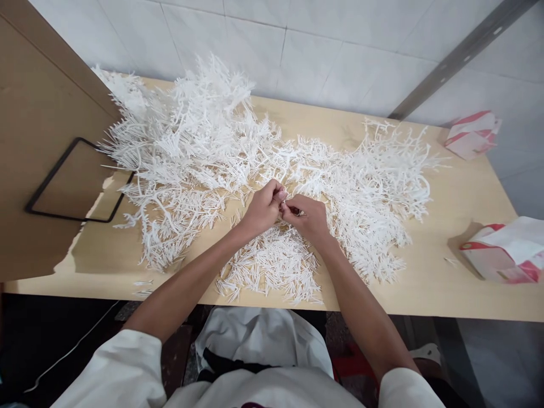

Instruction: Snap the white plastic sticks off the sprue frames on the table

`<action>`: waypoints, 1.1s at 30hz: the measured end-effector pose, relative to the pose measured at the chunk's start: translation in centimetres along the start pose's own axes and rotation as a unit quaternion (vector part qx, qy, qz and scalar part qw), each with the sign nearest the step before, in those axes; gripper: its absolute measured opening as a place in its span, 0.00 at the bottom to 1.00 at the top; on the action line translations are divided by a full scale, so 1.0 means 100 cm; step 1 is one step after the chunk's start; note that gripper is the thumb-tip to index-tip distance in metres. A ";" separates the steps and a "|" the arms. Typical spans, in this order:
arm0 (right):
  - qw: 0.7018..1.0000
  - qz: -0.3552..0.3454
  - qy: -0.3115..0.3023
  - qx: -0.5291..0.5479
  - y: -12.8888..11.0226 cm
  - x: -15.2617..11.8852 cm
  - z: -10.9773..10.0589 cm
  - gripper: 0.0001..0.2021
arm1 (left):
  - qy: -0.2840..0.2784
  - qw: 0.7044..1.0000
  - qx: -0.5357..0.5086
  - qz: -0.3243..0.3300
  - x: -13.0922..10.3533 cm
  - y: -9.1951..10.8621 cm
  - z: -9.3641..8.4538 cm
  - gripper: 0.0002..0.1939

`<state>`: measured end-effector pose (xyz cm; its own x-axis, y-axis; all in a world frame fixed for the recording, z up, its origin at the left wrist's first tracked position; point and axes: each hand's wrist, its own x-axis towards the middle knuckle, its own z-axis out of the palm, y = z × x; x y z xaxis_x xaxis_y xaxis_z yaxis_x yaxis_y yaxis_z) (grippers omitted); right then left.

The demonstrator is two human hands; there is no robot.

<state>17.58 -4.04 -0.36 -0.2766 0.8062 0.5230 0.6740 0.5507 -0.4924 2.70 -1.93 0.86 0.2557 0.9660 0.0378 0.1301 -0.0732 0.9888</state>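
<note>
Piles of thin white branched plastic pieces [191,141] lie across the wooden table, tallest at the back left. My left hand [266,208] and my right hand [306,216] meet over the middle, fingertips pinched together around a small white piece [284,199]. The piece is mostly hidden by the fingers. Below my hands is a low heap of short white sticks [276,263], and a wide spread of branched pieces [374,187] reaches out to the right.
A cardboard box [51,141] with a black rectangular outline stands at the left. Two red-and-white paper containers [474,135] [505,252] sit at the right. A tiled wall [323,51] and a metal post [459,59] rise behind the table [467,294].
</note>
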 end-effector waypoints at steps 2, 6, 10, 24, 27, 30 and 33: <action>0.999 -0.033 0.003 0.005 0.000 -0.002 0.001 0.10 | 0.011 0.996 -0.070 -0.051 0.003 -0.001 -0.003 0.09; 0.999 -0.030 0.025 0.034 0.000 -0.001 0.002 0.08 | 0.020 0.991 -0.127 -0.036 0.010 0.000 -0.014 0.07; 0.998 0.034 0.025 0.051 0.001 0.002 0.001 0.10 | -0.023 0.997 -0.068 0.042 0.009 0.006 -0.018 0.08; 0.999 -0.004 -0.034 -0.029 0.013 0.005 -0.008 0.11 | 0.003 0.967 0.190 0.168 0.000 -0.001 -0.009 0.10; 0.999 -0.034 0.012 -0.018 0.007 0.002 -0.008 0.10 | -0.008 0.999 -0.043 -0.003 0.003 0.003 -0.013 0.07; 0.998 -0.033 0.045 0.011 0.003 0.000 -0.011 0.09 | 0.029 0.979 -0.187 -0.074 0.012 -0.002 -0.023 0.07; 0.997 0.030 0.063 0.043 0.003 0.001 -0.013 0.09 | 0.048 0.986 -0.150 -0.061 0.020 -0.008 -0.030 0.09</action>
<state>18.64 -4.07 0.44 -0.1453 0.8077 0.5714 0.6246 0.5228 -0.5802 0.27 0.75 0.61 0.1626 0.9830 -0.0849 -0.1392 0.1080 0.9844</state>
